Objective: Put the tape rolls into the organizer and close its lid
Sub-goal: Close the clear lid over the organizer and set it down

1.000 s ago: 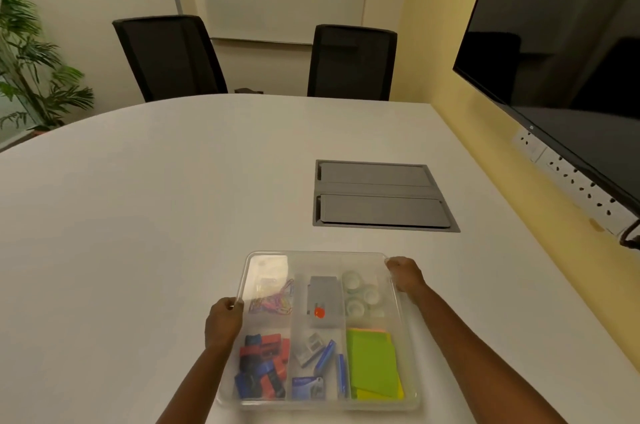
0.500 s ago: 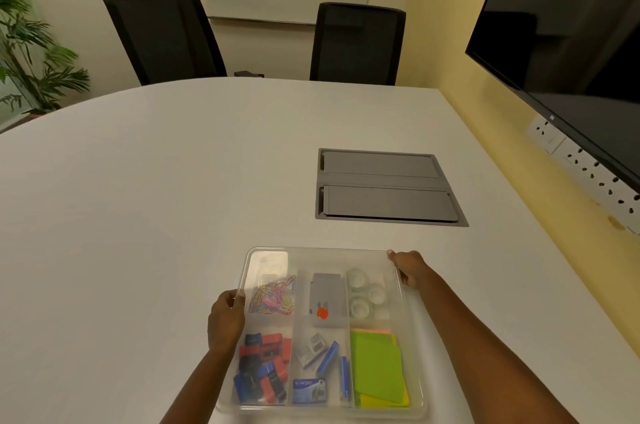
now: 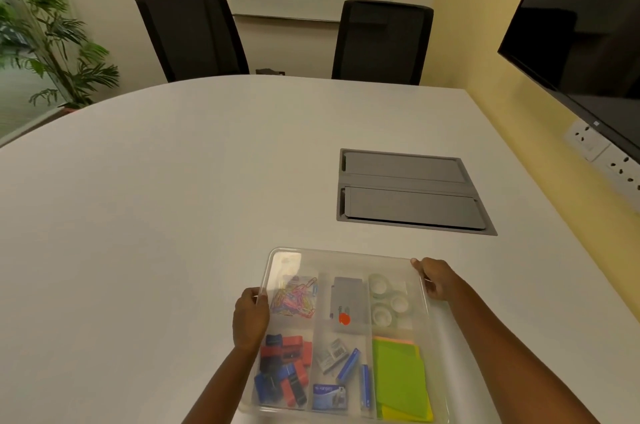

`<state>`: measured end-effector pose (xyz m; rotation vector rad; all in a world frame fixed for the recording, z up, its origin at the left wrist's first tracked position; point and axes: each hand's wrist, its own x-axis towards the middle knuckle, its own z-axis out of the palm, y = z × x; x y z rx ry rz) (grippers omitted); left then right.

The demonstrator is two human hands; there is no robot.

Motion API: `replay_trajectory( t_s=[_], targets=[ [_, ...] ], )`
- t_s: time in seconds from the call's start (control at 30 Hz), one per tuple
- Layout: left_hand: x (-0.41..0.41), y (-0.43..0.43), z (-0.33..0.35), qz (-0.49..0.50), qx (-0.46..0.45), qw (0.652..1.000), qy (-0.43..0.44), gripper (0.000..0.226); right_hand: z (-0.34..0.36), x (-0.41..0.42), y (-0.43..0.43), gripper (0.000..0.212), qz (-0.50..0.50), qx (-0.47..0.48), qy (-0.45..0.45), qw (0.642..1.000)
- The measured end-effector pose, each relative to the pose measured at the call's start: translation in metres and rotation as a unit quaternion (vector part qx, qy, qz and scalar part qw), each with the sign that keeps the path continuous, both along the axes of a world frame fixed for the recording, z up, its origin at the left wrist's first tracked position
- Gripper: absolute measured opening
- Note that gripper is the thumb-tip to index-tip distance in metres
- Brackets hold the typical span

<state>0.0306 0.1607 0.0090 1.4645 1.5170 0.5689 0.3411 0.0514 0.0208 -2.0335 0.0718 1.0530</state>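
A clear plastic organizer [image 3: 346, 337] lies flat between the left hand [image 3: 250, 318] and the right hand [image 3: 437, 280], each touching a side edge. Its transparent lid [image 3: 346, 259] sits over the compartments. Three clear tape rolls [image 3: 386, 300] lie in the far compartment just inside the right hand, two on their sides and close together, one beside them.
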Motion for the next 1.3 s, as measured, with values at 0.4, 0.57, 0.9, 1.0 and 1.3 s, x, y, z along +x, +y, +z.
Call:
replay_trajectory(
  t_s=[0.4,0.57,0.9,1.0,1.3],
  targets=[
    [0.036,0.063,0.017,-0.005,-0.135,0.984,-0.119,0.024,-0.018,-0.015,-0.005,0.045,0.091,0.001,-0.161,0.983],
    [0.042,0.076,0.013,-0.009,-0.150,0.981,-0.124,0.033,-0.017,-0.024,-0.008,0.047,0.099,0.028,-0.167,0.981],
    [0.051,0.084,0.001,0.017,-0.135,0.985,-0.105,0.025,-0.025,-0.031,-0.006,0.049,0.064,0.033,-0.187,0.980],
    [0.050,0.081,0.003,0.005,-0.120,0.987,-0.103,0.024,-0.021,-0.033,-0.006,0.050,0.070,0.026,-0.187,0.980],
    [0.018,0.017,0.003,-0.140,0.074,0.985,0.068,0.048,-0.014,-0.082,-0.058,0.044,0.154,-0.002,-0.314,0.937]
  ],
)
